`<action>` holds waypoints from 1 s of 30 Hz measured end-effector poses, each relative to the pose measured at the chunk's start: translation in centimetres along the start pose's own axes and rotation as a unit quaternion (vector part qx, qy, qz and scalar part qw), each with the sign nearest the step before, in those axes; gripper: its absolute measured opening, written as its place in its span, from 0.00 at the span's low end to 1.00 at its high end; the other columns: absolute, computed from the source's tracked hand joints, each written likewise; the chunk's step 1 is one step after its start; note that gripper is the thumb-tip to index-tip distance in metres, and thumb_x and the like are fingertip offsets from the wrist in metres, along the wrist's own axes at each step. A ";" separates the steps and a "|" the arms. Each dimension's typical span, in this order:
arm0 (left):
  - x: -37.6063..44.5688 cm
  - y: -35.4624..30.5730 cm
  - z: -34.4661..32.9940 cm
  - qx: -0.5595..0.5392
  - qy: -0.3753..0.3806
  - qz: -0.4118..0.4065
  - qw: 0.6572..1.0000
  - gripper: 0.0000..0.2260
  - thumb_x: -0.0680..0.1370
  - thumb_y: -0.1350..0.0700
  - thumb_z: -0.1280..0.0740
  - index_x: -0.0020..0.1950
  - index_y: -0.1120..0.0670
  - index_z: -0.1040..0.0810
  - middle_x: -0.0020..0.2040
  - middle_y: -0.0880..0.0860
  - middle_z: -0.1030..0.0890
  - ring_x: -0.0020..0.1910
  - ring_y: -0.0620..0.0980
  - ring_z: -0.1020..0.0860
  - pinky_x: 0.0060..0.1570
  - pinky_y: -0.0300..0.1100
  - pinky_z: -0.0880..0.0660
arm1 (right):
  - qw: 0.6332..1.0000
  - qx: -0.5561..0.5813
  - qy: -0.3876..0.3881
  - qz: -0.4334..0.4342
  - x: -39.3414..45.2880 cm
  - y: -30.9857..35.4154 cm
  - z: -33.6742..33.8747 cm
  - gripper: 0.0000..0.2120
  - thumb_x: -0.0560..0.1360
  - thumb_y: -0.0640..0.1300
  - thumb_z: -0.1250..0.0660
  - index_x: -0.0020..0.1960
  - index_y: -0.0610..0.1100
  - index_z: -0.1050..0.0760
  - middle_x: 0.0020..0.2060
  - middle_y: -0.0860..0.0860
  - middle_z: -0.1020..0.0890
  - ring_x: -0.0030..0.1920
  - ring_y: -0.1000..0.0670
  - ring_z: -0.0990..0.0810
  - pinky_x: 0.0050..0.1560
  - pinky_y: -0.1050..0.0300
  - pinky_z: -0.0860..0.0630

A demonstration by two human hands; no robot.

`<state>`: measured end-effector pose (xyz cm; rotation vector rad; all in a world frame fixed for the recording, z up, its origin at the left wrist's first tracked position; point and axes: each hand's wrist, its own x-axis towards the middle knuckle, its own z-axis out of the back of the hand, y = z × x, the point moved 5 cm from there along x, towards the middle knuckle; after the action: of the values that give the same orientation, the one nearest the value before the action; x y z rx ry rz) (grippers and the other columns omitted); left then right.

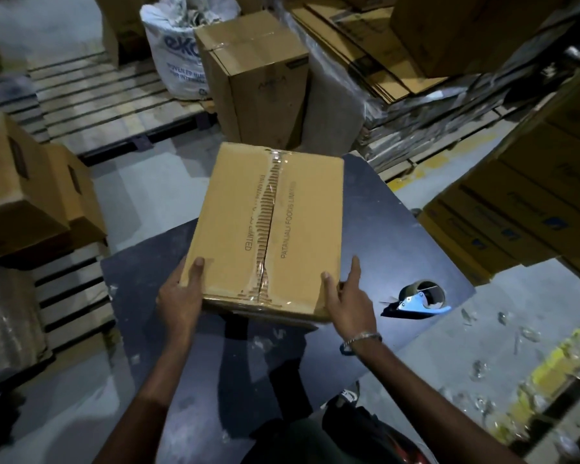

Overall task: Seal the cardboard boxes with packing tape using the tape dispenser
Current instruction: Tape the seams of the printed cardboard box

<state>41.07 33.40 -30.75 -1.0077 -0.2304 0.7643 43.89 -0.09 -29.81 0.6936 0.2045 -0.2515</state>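
1. Both hands grip the tan corrugated cardboard box at its near corners. The left hand clasps the near-left corner, thumb on the top face and fingers hidden below; the right hand presses against the near-right corner with its fingers spread, thumb on the top face.
2. Location: the box lies on the dark rectangular work table, its long axis running away from the person. Its near edge appears slightly raised off the table — contact there cannot be confirmed.
3. The blue-handled tape dispenser with a brown roll lies on the table just to the right of the right hand, untouched.
4. Step in hand, as judged: handling or repositioning the box, not taping, since neither hand holds the dispenser.
5. Box condition: clear tape runs along the centre seam of the top face and wraps over both ends. Paper is torn away beside the seam, exposing ribbed fluting. Printed lettering runs parallel to the seam.
6. Next move, as judged: either turn the box to present an unsealed face or move it aside — then free the right hand to take the dispenser.
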 end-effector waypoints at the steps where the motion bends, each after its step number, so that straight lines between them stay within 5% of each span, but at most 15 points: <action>1: 1.2 -0.3 0.2 0.002 0.024 -0.015 1.000 0.24 0.82 0.38 0.33 0.69 0.55 0.18 0.62 0.58 0.15 0.60 0.58 0.18 0.54 0.45 0.28 | 1.000 -0.013 0.013 0.013 -1.6 -0.3 -0.4 0.42 0.83 0.66 0.46 0.84 0.50 0.64 0.32 0.52 0.20 0.32 0.47 0.21 0.32 0.51 0.26; 5: 5.3 -1.5 0.3 0.046 0.076 -0.052 0.995 0.36 0.72 0.27 0.28 0.70 0.51 0.18 0.66 0.52 0.16 0.65 0.52 0.19 0.65 0.48 0.25 | 0.991 -0.066 0.090 0.070 -6.6 -1.3 -2.2 0.43 0.80 0.71 0.46 0.81 0.58 0.69 0.29 0.53 0.21 0.30 0.49 0.21 0.30 0.51 0.26; 8: 5.3 -3.5 -0.5 0.151 0.014 -0.127 0.980 0.32 0.77 0.31 0.30 0.75 0.48 0.24 0.76 0.52 0.25 0.76 0.54 0.30 0.75 0.58 0.32 | 0.981 -0.144 0.054 0.120 -6.4 -0.4 -1.1 0.34 0.77 0.76 0.45 0.78 0.63 0.45 0.28 0.53 0.21 0.31 0.49 0.20 0.29 0.52 0.27; 10: 2.7 -5.5 -1.8 0.193 -0.016 -0.193 0.962 0.26 0.82 0.41 0.32 0.77 0.51 0.27 0.80 0.55 0.31 0.80 0.57 0.37 0.77 0.64 0.38 | 0.975 -0.136 -0.059 0.163 -4.2 1.2 1.4 0.24 0.77 0.74 0.40 0.62 0.58 0.26 0.30 0.55 0.19 0.33 0.50 0.18 0.31 0.55 0.24; 12: -1.5 -6.5 -3.8 0.205 -0.009 -0.216 0.955 0.25 0.83 0.44 0.34 0.79 0.52 0.29 0.82 0.56 0.34 0.82 0.58 0.40 0.79 0.64 0.42 | 0.960 -0.123 -0.140 0.211 -0.9 1.7 3.5 0.19 0.78 0.68 0.35 0.54 0.54 0.21 0.39 0.55 0.16 0.43 0.49 0.17 0.37 0.55 0.23; 14: -6.0 -5.9 -6.4 0.246 0.029 -0.220 0.944 0.29 0.85 0.39 0.39 0.82 0.52 0.35 0.84 0.56 0.39 0.85 0.55 0.46 0.82 0.61 0.49 | 0.948 -0.184 -0.132 0.223 3.1 1.1 4.3 0.25 0.78 0.69 0.37 0.64 0.50 0.23 0.62 0.47 0.20 0.66 0.42 0.24 0.56 0.46 0.22; 15: -7.6 -5.5 -7.4 0.281 0.041 -0.234 0.930 0.32 0.85 0.36 0.43 0.84 0.52 0.39 0.85 0.56 0.42 0.85 0.55 0.49 0.82 0.61 0.52 | 0.949 -0.221 -0.094 0.204 4.8 0.6 4.1 0.32 0.78 0.71 0.40 0.73 0.52 0.29 0.74 0.44 0.28 0.76 0.40 0.34 0.69 0.39 0.29; 17: -8.5 -4.8 -8.3 0.326 0.055 -0.253 0.909 0.35 0.86 0.33 0.49 0.85 0.54 0.43 0.86 0.57 0.46 0.86 0.55 0.50 0.82 0.61 0.53 | 0.953 -0.254 -0.019 0.167 6.5 -0.6 3.3 0.39 0.78 0.76 0.49 0.83 0.57 0.47 0.84 0.45 0.47 0.84 0.43 0.52 0.78 0.32 0.47; 19: -7.5 -4.5 -8.4 0.339 0.063 -0.254 0.904 0.34 0.86 0.35 0.52 0.85 0.56 0.43 0.86 0.57 0.46 0.85 0.55 0.50 0.82 0.62 0.52 | 0.951 -0.256 -0.013 0.173 6.3 -0.7 2.9 0.41 0.78 0.78 0.54 0.84 0.59 0.53 0.84 0.45 0.51 0.84 0.44 0.56 0.78 0.30 0.50; 25: -5.3 -3.2 -7.1 0.353 0.098 -0.288 0.885 0.36 0.84 0.31 0.54 0.86 0.51 0.44 0.86 0.54 0.49 0.86 0.52 0.52 0.83 0.61 0.54 | 0.952 -0.251 -0.062 0.164 1.7 0.1 2.2 0.47 0.73 0.82 0.50 0.84 0.57 0.46 0.84 0.43 0.46 0.83 0.42 0.49 0.76 0.34 0.46; 30: -6.1 -5.4 -9.2 0.353 0.087 -0.233 0.902 0.38 0.81 0.29 0.50 0.85 0.50 0.41 0.86 0.56 0.47 0.86 0.55 0.53 0.82 0.63 0.60 | 0.940 -0.218 -0.039 0.258 -4.1 -0.8 1.1 0.48 0.73 0.81 0.45 0.83 0.53 0.40 0.82 0.42 0.41 0.82 0.39 0.42 0.74 0.36 0.39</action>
<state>43.88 21.45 -30.27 -0.2966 -0.0225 0.2661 39.85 -0.73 -28.32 0.2757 -0.0066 0.2671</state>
